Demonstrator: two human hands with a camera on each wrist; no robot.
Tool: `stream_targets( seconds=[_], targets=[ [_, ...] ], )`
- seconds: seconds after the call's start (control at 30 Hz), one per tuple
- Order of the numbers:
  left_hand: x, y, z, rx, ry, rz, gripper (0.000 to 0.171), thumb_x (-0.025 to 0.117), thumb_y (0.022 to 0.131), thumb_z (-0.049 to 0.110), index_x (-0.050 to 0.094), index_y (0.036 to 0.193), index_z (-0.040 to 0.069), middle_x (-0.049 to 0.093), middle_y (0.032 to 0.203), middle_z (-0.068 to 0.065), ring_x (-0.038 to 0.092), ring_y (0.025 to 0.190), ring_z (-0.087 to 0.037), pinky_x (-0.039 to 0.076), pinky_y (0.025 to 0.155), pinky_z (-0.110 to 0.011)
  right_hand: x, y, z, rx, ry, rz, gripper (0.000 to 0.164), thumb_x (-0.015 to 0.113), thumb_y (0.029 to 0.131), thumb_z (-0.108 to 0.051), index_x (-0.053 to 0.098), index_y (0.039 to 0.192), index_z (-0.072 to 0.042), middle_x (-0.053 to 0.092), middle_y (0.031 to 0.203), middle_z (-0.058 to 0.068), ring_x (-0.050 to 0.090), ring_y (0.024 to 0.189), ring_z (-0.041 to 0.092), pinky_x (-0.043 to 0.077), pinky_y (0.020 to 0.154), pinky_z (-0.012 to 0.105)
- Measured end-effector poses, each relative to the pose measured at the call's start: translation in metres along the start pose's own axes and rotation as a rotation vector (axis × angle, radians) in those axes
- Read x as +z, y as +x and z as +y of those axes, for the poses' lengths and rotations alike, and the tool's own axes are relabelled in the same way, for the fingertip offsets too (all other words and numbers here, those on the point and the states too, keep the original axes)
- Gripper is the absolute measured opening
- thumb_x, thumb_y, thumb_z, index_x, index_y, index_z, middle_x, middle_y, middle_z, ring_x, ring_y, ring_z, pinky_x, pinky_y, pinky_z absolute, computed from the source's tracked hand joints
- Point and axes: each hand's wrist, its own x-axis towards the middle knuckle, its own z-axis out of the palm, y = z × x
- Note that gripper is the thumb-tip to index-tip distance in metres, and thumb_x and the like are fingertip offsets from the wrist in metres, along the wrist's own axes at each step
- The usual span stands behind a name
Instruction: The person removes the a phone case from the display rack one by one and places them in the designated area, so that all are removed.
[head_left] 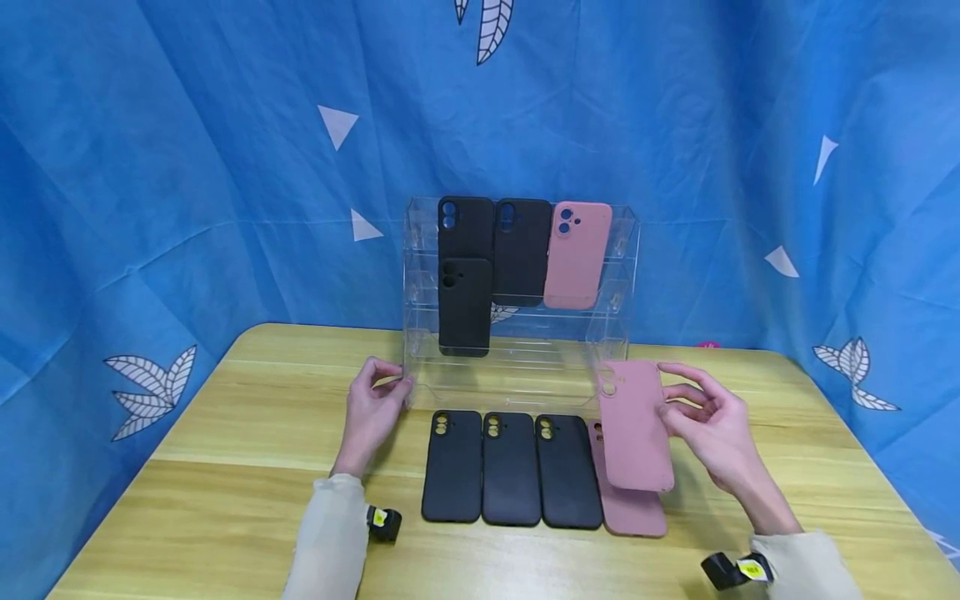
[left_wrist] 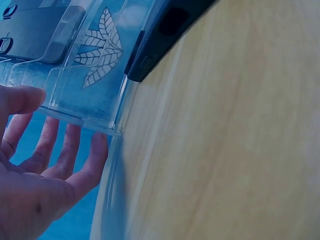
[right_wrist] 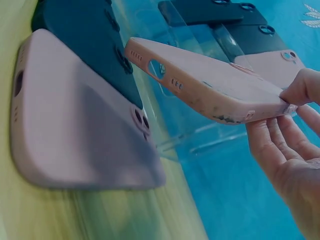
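My right hand (head_left: 708,421) pinches a pink phone case (head_left: 637,425) by its edge, thumb on one face and fingers on the other. The case is raised over another pink phone case (head_left: 637,512) on the table and covers much of it. In the right wrist view, dark scuffs mark the held case's (right_wrist: 215,95) rim. At the left side of a clear tiered display stand (head_left: 525,375), my left hand (head_left: 375,408) holds its edge with thumb and curled fingers. A black phone case (head_left: 465,308), two more behind it and a pink phone case (head_left: 577,258) stand in the tiers.
Left of the pink cases, three black phone cases (head_left: 512,471) lie side by side on the wooden table (head_left: 225,433), in front of the stand. A blue curtain (head_left: 225,150) with leaf prints hangs behind the table's far edge.
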Motion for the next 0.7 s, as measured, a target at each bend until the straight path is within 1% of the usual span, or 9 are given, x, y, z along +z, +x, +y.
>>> stream_targets(
  seconds=[0.2,0.43,0.6,0.7],
  targets=[
    [-0.001,0.0,0.0,0.007,0.008,0.003,0.019,0.068,0.094,0.004,0.057,0.109,0.002,0.061,0.124,-0.018,0.067,0.117,-0.038,0.061,0.081,-0.029,-0.008,-0.008,0.0,0.011,-0.003,0.014,0.054,0.058,0.091,0.017,0.063,0.134,-0.014,0.076,0.094,-0.006,0.075,0.079,0.007,0.062,0.061,0.024],
    [-0.001,-0.001,0.0,0.008,0.001,0.0,0.019,0.067,0.094,0.004,0.057,0.11,0.001,0.061,0.125,-0.019,0.067,0.117,-0.039,0.063,0.08,-0.037,-0.016,-0.013,0.002,0.024,-0.009,0.028,0.053,0.059,0.091,0.017,0.062,0.135,-0.013,0.076,0.094,-0.007,0.075,0.079,0.005,0.062,0.062,0.023],
    [-0.001,-0.001,0.0,0.007,-0.012,-0.005,0.019,0.067,0.094,0.003,0.057,0.11,0.001,0.061,0.126,-0.02,0.067,0.117,-0.039,0.063,0.075,-0.033,-0.023,-0.017,0.003,0.051,-0.021,0.043,0.053,0.061,0.091,0.015,0.062,0.136,-0.015,0.076,0.094,-0.008,0.074,0.079,0.005,0.062,0.062,0.023],
    [-0.001,-0.001,0.0,0.004,-0.01,-0.006,0.019,0.067,0.095,0.004,0.057,0.11,0.001,0.061,0.126,-0.019,0.066,0.117,-0.038,0.063,0.074,-0.032,-0.03,-0.02,0.005,0.072,-0.022,0.052,0.054,0.061,0.092,0.014,0.062,0.136,-0.017,0.076,0.094,-0.008,0.074,0.078,0.005,0.062,0.062,0.023]
  ],
)
